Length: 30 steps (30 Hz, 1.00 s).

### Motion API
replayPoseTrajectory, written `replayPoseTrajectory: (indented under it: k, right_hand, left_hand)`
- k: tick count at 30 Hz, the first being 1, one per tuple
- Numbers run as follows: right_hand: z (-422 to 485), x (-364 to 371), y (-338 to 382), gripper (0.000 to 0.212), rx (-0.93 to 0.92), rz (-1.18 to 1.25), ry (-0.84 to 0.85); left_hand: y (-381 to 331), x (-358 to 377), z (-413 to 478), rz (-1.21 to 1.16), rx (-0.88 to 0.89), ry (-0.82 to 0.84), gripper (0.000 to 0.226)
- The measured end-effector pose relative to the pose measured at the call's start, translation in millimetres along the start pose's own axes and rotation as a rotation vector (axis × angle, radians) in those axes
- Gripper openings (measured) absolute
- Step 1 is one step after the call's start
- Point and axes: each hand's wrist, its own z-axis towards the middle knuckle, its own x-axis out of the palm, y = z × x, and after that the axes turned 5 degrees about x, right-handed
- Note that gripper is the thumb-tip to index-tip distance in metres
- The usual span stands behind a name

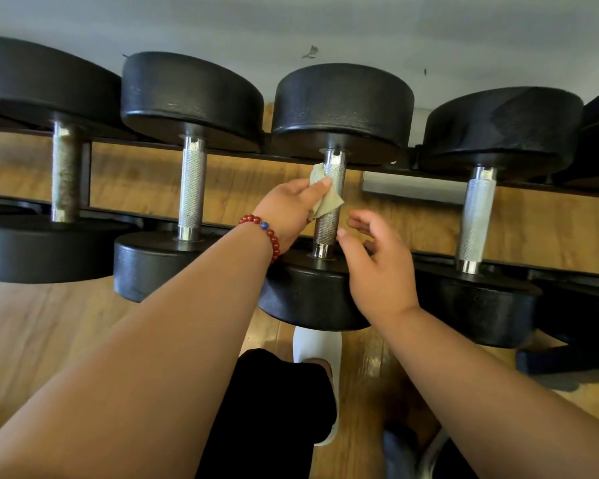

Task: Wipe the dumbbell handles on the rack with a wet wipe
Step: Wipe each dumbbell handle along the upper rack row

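Wooden floor (32, 333) and a white shoe (317, 347) lie nearest, under two bare forearms. Further out, the right hand (381, 267) hovers with fingers loosely spread, holding nothing, just beside the lower end of the middle dumbbell handle (327, 226). The left hand (286, 209) (red bead bracelet (270, 238) at its wrist) pinches the wet wipe (325, 200) against that handle's upper half. Beyond, black dumbbell heads (343, 105) sit on the rack (433, 261), with a grey wall (291, 22) behind.

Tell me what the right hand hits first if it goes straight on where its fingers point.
Probably the knurled handle that the wet wipe lies against; the right hand points at its bare lower part, though depth is unclear.
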Motion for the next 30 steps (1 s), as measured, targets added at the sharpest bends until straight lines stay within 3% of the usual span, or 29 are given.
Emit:
replayPoseTrajectory:
  k: [5, 11, 16, 19, 24, 28, 30]
  right_hand:
    - [-0.1, 0.7, -1.6, 0.028, 0.023, 0.01, 0.004]
    - [-0.2, 1.4, -1.3, 0.025, 0.038, 0.038, -0.002]
    - [-0.7, 1.8, -1.5, 0.02, 0.051, 0.064, 0.008]
    - [-0.5, 2.2, -1.7, 0.017, 0.058, 0.078, 0.01]
    - [-0.7, 2.2, -1.5, 0.017, 0.065, 0.085, 0.008]
    - [-0.6, 2.5, -3.1, 0.016, 0.056, 0.086, -0.001]
    - [-0.7, 3.0, -4.2, 0.016, 0.057, 0.084, -0.006]
  left_hand:
    - [2.7, 1.8, 3.4, 0.139, 0.02, 0.052, 0.053]
    - [-10.6, 3.9, 14.7, 0.46, 0.178, -0.044, 0.043]
    - [-7.2, -2.1, 16.1, 0.609, 0.145, 0.1, 0.042]
    - [-13.4, -6.1, 20.9, 0.587, 0.158, 0.091, 0.036]
    - [-15.5, -7.1, 26.5, 0.439, 0.078, 0.157, 0.07]
    - [-15.2, -10.5, 18.3, 0.688, 0.08, 0.214, 0.053]
    - [-21.2, -11.1, 22.0, 0.67, 0.092, 0.169, 0.045]
